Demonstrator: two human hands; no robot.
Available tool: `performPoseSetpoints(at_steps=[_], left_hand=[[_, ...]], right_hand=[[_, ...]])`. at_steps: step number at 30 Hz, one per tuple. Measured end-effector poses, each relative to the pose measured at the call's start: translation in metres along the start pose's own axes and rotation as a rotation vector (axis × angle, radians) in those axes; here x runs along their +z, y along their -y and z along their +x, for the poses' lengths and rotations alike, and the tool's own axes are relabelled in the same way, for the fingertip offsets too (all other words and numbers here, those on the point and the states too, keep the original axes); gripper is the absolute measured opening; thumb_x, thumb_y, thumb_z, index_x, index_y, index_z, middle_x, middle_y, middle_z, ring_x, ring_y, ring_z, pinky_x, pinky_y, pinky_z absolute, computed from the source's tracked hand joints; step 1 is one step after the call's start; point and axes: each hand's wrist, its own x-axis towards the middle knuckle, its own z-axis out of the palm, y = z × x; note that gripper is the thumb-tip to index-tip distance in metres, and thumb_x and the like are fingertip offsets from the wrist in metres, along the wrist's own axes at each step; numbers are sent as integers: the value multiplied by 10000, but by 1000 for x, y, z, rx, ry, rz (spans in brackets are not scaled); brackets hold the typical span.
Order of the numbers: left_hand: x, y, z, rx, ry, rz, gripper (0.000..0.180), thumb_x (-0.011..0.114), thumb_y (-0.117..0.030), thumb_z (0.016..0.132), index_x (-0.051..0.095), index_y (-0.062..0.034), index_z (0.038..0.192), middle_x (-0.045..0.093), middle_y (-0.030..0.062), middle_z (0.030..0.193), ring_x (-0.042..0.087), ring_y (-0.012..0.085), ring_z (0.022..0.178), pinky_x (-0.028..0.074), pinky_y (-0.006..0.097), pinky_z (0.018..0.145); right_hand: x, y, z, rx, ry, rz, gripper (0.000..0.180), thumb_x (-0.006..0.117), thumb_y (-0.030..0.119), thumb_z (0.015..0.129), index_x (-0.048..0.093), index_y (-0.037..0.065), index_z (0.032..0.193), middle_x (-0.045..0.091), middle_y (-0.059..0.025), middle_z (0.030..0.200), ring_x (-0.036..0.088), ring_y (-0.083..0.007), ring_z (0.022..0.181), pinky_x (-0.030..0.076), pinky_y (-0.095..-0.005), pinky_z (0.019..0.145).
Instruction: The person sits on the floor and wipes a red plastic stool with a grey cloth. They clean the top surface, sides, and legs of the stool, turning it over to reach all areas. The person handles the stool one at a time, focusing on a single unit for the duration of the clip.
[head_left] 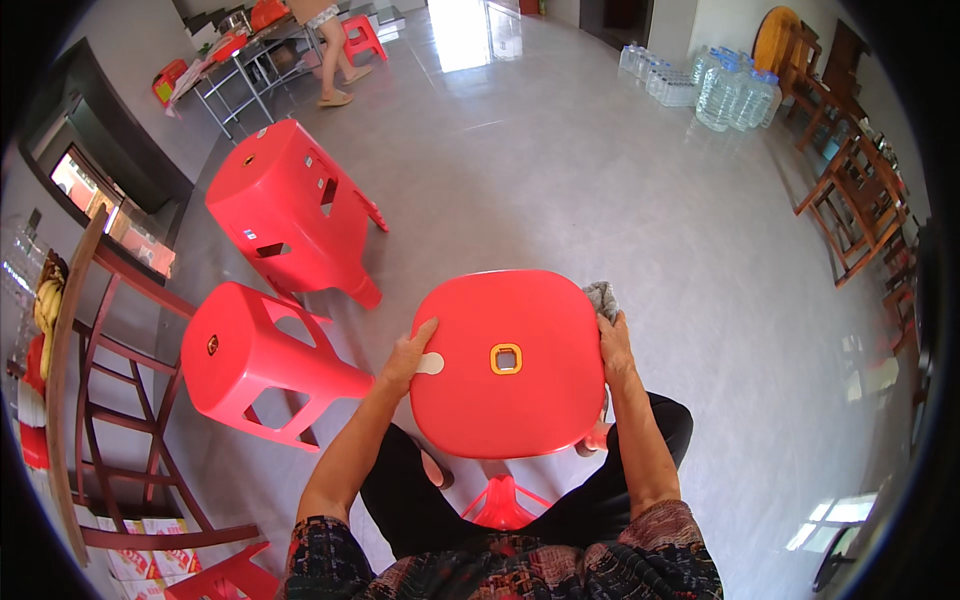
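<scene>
Glossy grey tiles spread around us, and the red plastic stool (508, 362) stands upright right before our knees. It looks light, stiff and slick; its seat edges offer the surest hold. Our left hand (408, 357) grips its left rim; our right hand (614, 345) presses a grey cloth (601, 296) against its right rim. Two tipped stools (268, 300) crowd the left.

Both hands gripping red stool (505, 400), right hand (614, 345) holding grey cloth (601, 297), left hand (408, 358) opposite
</scene>
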Motion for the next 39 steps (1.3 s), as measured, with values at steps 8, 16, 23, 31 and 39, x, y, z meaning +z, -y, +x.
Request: performPoseSetpoints(at_steps=[8, 16, 23, 31, 39], left_hand=[[52, 7, -98, 886, -167, 1298, 764, 689, -431, 791, 398, -62, 1393, 283, 258, 1407, 262, 428, 1312, 268, 520, 1034], [73, -31, -120, 648, 80, 1075, 795, 660, -303, 841, 249, -26, 1463, 638, 154, 910, 616, 266, 873, 453, 408, 779], [184, -220, -159, 1121, 253, 516, 829, 603, -2, 876, 43, 2, 1488, 483, 8, 472, 470, 68, 422, 405, 232, 453], [151, -159, -162, 1206, 320, 622, 536, 670, 8, 836, 486, -32, 1338, 635, 45, 912, 544, 67, 615, 444, 198, 521], [74, 13, -125, 912, -86, 1208, 688, 656, -413, 817, 449, -15, 1339, 430, 217, 1312, 387, 384, 1238, 299, 483, 1030]], right_hand=[[-11, 0, -128, -551, -206, -543, 470, 614, 174, 805, 454, 37, 1225, 479, -299, 1227, 559, -464, 1036, 479, -438, 848], [17, 36, -148, -935, 162, -1179, 441, 712, 286, 720, 540, 144, 1100, 441, -147, 1340, 348, -368, 1315, 251, -589, 1020], [47, 49, -57, -840, 144, -1251, 553, 652, 280, 794, 469, 182, 1307, 399, -99, 1427, 331, -363, 1332, 266, -607, 1026], [54, 53, -76, -968, 331, -1276, 617, 625, 463, 783, 494, 208, 1329, 390, -74, 1440, 275, -388, 1360, 207, -648, 1027], [51, 35, -147, -1037, 485, -1159, 550, 690, 386, 717, 563, 189, 1215, 463, -109, 1341, 339, -389, 1320, 210, -651, 1021]])
